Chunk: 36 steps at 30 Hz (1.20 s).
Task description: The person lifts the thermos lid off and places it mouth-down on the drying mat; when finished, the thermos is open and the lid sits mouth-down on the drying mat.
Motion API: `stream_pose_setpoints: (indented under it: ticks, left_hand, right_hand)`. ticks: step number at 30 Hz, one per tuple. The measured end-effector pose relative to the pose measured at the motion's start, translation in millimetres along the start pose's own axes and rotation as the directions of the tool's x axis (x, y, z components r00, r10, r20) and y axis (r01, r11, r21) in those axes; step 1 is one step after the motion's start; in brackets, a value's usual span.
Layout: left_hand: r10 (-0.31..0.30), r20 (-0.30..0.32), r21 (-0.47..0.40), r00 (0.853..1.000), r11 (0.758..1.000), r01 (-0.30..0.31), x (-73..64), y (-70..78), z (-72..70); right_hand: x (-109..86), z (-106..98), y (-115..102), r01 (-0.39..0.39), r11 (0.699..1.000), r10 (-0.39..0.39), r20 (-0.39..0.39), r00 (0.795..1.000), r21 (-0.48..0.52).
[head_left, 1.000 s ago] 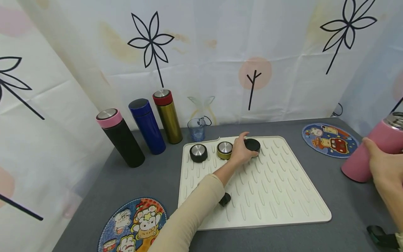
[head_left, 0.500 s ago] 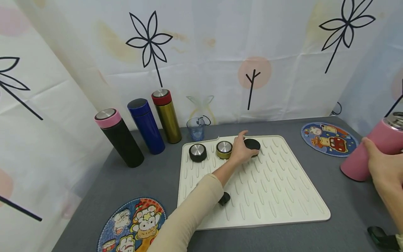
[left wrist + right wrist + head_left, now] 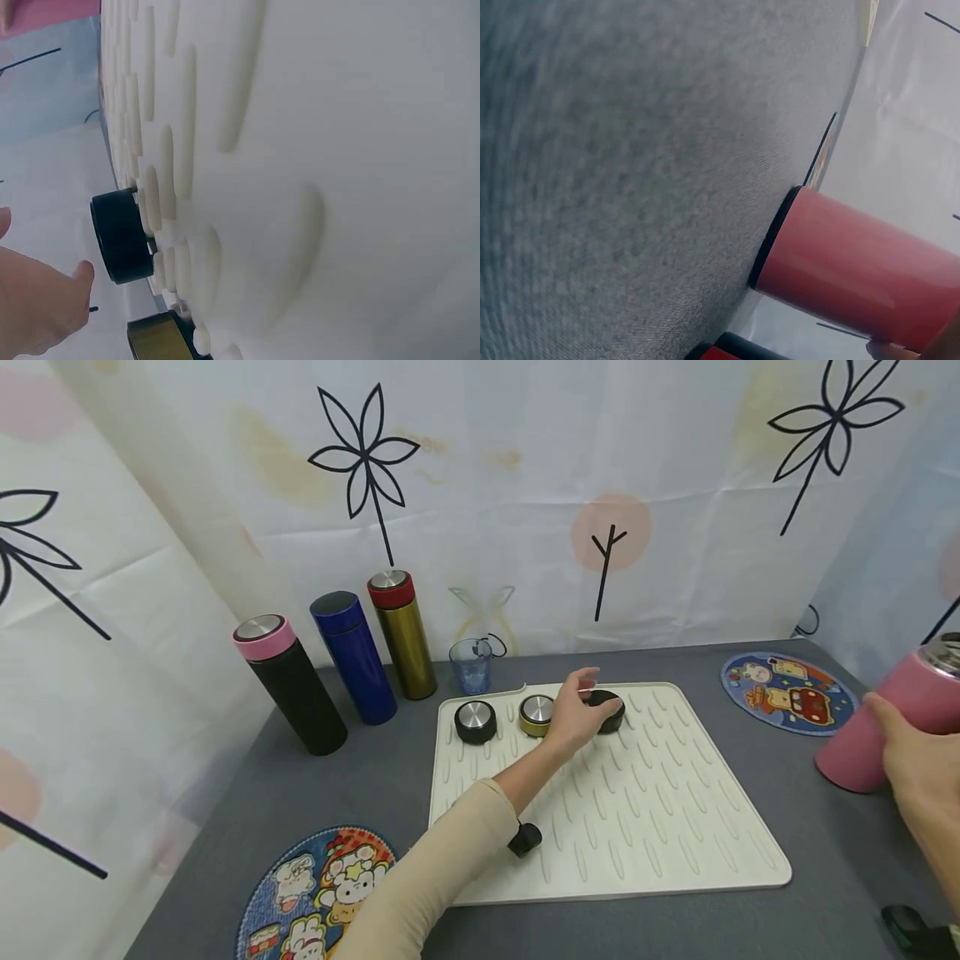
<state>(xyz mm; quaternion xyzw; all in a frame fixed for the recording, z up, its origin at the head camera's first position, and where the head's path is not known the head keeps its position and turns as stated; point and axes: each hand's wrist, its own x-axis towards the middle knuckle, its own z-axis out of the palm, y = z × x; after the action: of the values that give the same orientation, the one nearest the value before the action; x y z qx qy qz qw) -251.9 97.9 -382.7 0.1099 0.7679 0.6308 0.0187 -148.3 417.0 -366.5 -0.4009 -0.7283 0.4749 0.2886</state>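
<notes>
My left hand [image 3: 576, 714] is just above a round black lid [image 3: 613, 715] on the white ribbed mat [image 3: 637, 827]. In the left wrist view, a gap shows between the thumb side of that hand [image 3: 41, 304] and the lid [image 3: 121, 236], with fingers loosely spread. Beside it on the mat sit a gold-rimmed lid [image 3: 536, 716] and a black lid with a silver top [image 3: 476, 722]. At the right edge my right hand [image 3: 924, 777] grips a pink thermos [image 3: 888, 735] with an uncovered steel mouth; its base stands on the table in the right wrist view.
Three capped thermoses stand at back left: black with pink cap [image 3: 296, 697], blue [image 3: 354, 660], gold with red cap [image 3: 405, 643]. A clear blue glass [image 3: 472, 668] is behind the mat. Round cartoon placemats lie front left [image 3: 307, 893] and back right [image 3: 787, 693].
My left fingers have loosened from the black lid and lifted slightly off it. The right hand holds the pink thermos as before.
</notes>
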Motion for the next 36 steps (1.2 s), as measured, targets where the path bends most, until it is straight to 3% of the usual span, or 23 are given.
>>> stream_pose_setpoints:
  ticks: [4, 8, 11, 18, 23, 25, 28, 31, 33, 36]
  left_hand:
    - [-0.048, 0.096, -0.180, 0.994, 0.982, 0.065, -7.1, 2.6, -6.6]
    - [-0.065, 0.237, -0.373, 0.969, 0.915, 0.153, -10.9, 6.9, -15.8]
    - [-0.048, 0.301, -0.457, 0.952, 0.869, 0.189, -11.8, 9.5, -21.8]
    - [-0.058, 0.283, -0.488, 0.957, 0.851, 0.196, -11.7, 12.4, -35.3]
    - [-0.036, 0.277, -0.559, 0.960, 0.807, 0.192, -14.2, 20.8, -51.2]
    - [-0.015, 0.267, -0.585, 0.963, 0.792, 0.175, -16.0, 27.4, -60.6]
    - [0.013, 0.242, -0.605, 0.970, 0.783, 0.141, -17.9, 35.8, -75.5]
    - [0.016, 0.225, -0.633, 0.974, 0.763, 0.134, -19.1, 39.8, -89.1]
    - [0.012, 0.219, -0.653, 0.976, 0.745, 0.137, -20.0, 39.9, -97.2]
    - [0.008, 0.205, -0.668, 0.979, 0.732, 0.134, -23.0, 37.6, -109.4]
  right_hand:
    - [2.2, -0.8, 3.3, 0.010, 1.000, -0.010, 0.000, 1.000, -0.009]
    - [-17.2, -5.1, -10.7, 0.012, 0.999, -0.010, 0.028, 1.000, -0.050]
    - [-25.3, -6.3, -13.9, 0.015, 0.997, -0.012, 0.046, 0.999, -0.069]
    - [-34.7, -5.5, -13.3, 0.051, 0.998, -0.049, 0.038, 0.998, -0.049]
    - [-47.9, -5.9, -14.4, 0.139, 0.988, -0.140, -0.005, 0.990, -0.061]
    - [-52.6, -3.1, -13.8, 0.212, 0.975, -0.215, -0.040, 0.976, -0.059]
    - [-57.4, 1.8, -12.3, 0.360, 0.932, -0.361, -0.058, 0.931, -0.033]
    - [-60.6, 7.4, -8.7, 0.527, 0.850, -0.526, 0.024, 0.850, -0.024]
    - [-63.1, 9.9, -7.3, 0.616, 0.787, -0.607, 0.163, 0.778, -0.008]
    - [-66.1, 14.9, -5.3, 0.720, 0.693, -0.668, 0.410, 0.621, 0.037]
